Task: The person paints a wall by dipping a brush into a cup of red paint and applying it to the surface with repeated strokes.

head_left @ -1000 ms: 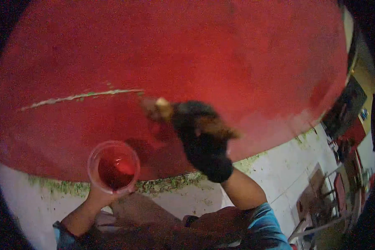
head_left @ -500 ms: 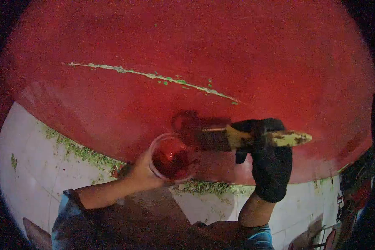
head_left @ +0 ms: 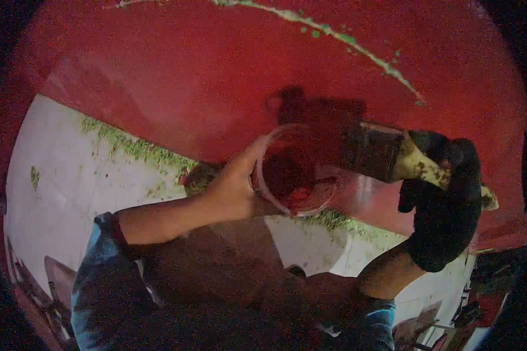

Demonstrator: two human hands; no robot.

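My bare left hand (head_left: 238, 186) is wrapped round the side of a clear cup (head_left: 328, 194), with dark red paint (head_left: 294, 172) inside it. My right hand (head_left: 448, 216), in a black knitted glove, grips a wide paintbrush (head_left: 423, 165) by its pale, paint-spotted handle. The brush's dark bristles point left toward the cup and are close to its right rim. The handle slants down to the right, its end sticking out past the glove. Behind both hands spreads a red painted wall (head_left: 181, 70), carrying the shadow of the hands and brush.
A long pale crack with green flecks (head_left: 334, 36) runs across the red wall. Below lies a light tiled floor (head_left: 70, 175), with green moss-like growth (head_left: 132, 146) along the wall's foot. Dark objects (head_left: 480, 298) stand at lower right.
The wall and its crack have shifted up in view. Both hands appear higher and farther right, with the cup and brush. The brush handle now slants down rightward instead of lying nearly level.
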